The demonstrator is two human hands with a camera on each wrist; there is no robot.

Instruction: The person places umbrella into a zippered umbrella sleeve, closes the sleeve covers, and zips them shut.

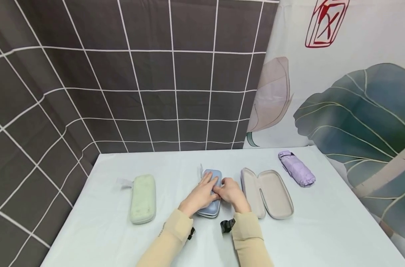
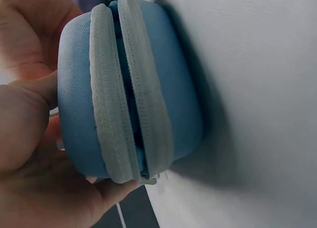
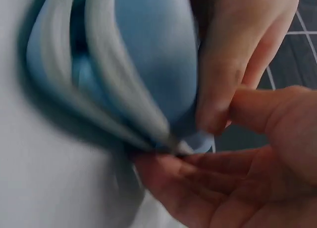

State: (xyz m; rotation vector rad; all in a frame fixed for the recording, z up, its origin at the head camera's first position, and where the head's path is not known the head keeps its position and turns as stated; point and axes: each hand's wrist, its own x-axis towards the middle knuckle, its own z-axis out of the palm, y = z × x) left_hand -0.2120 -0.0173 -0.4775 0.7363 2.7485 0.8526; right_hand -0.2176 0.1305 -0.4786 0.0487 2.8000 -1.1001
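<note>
Blue case (image 1: 209, 209): lying on the counter (image 1: 105, 244) at mid-width, long axis running away from the person, beneath and between both hands.
Zip (image 2: 109, 99): pale tape, two bands; parted along the near end, leaving a dark gap between the upper and lower shells.
Left hand (image 1: 202, 194): laid over the top of the blue case; fingers extended and spread, pointing toward the far end. In the left wrist view one finger reaches down the side to the zip.
Right hand (image 1: 230, 191): at the right edge of the blue case; fingertips touch the edge beside the zip. Motion blur and overlap apply; cannot tell whether the zip is pinched.
Green case (image 1: 143, 200): well to the left of the hands, lying flat, with a translucent tag at its far left corner.
Beige case (image 1: 277, 196): just right of the right hand, opened out, both halves side by side.
Purple umbrella (image 1: 297, 168): folded, resting diagonally near the far right corner, beyond the beige case.
Backdrop (image 1: 192, 74): dark cloth with white grid lines; leaf-printed white cloth (image 1: 365, 111) adjoining at right.
</note>
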